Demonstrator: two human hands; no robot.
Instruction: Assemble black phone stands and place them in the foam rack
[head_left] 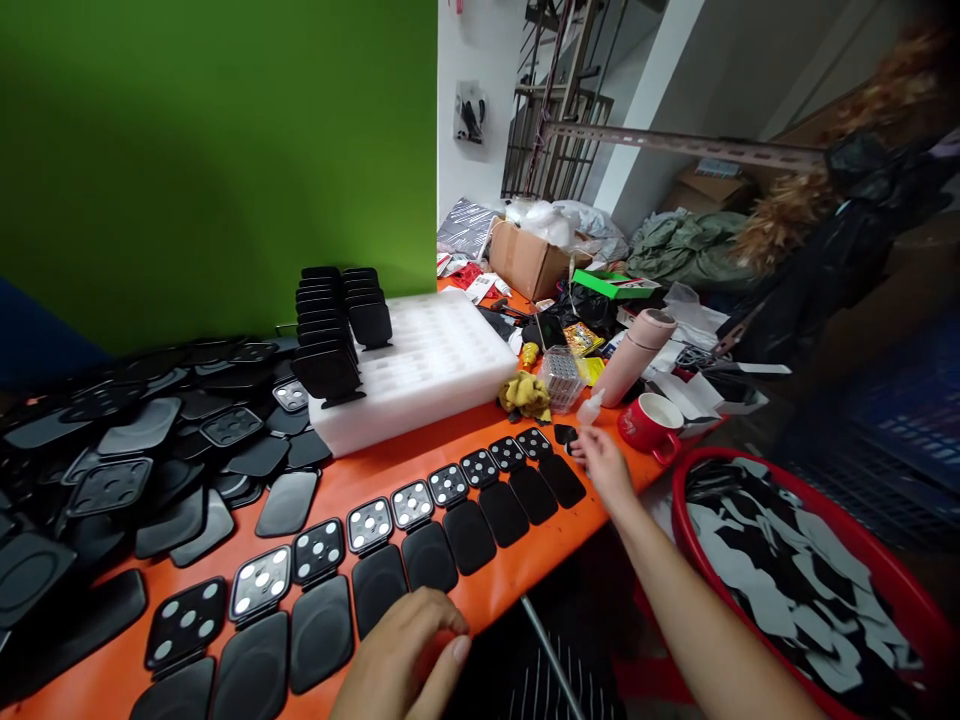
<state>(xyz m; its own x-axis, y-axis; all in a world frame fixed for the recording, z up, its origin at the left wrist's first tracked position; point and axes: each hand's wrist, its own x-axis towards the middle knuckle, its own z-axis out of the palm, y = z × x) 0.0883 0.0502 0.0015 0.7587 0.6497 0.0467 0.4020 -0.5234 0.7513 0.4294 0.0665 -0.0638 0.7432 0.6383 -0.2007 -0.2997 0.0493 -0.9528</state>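
A row of black square pieces with white dots [411, 503] runs across the orange table [525, 580], each paired with a black rounded pad [428, 556] in front. My left hand [405, 655] rests curled at the table's near edge, by the pads, holding nothing I can see. My right hand [604, 468] reaches to the far end of the row, fingers pinched near a small black piece [564, 434] beside a small clear bottle [590, 406].
A heap of black pads [112, 470] fills the left. A white foam tray [427, 370] holds upright black pieces [330, 330]. A red mug [651, 424], pink tube [636, 356], yellow cloth [525, 395] and clutter lie behind. A red basin [795, 560] of scraps sits right.
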